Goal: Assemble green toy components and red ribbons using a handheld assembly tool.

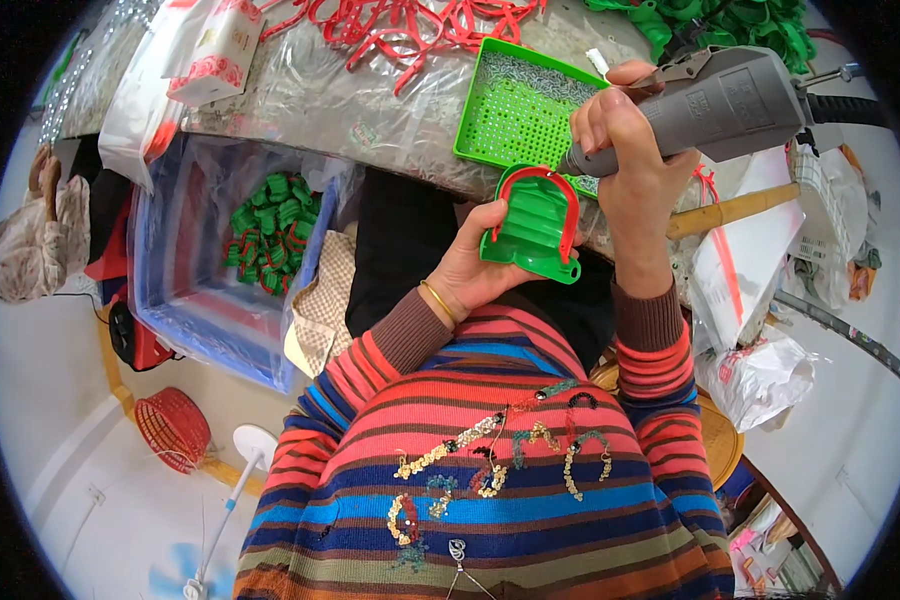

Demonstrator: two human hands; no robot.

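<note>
My left hand [475, 265] is closed around a green ribbed plastic part [530, 212], shaped like a small dustpan. A red U-shaped piece [572, 222] lies along its far end and sides. Wrapped round a grey electric screwdriver [735, 105] is my right hand [638, 150]. The driver points left and down, its tip close to the far edge of the green part; whether it touches a screw there is too small to tell. Just beyond sits a green perforated tray [470, 110], with many small silvery screws gathered toward its far side.
Red plastic pieces [400, 35] are heaped on the plastic-covered table, and green parts [760, 25] at its far right. A lined blue crate [315, 270] on my left holds several green-and-red assemblies [273, 230]. A bamboo pole [735, 210] lies right, near a white bag [760, 385].
</note>
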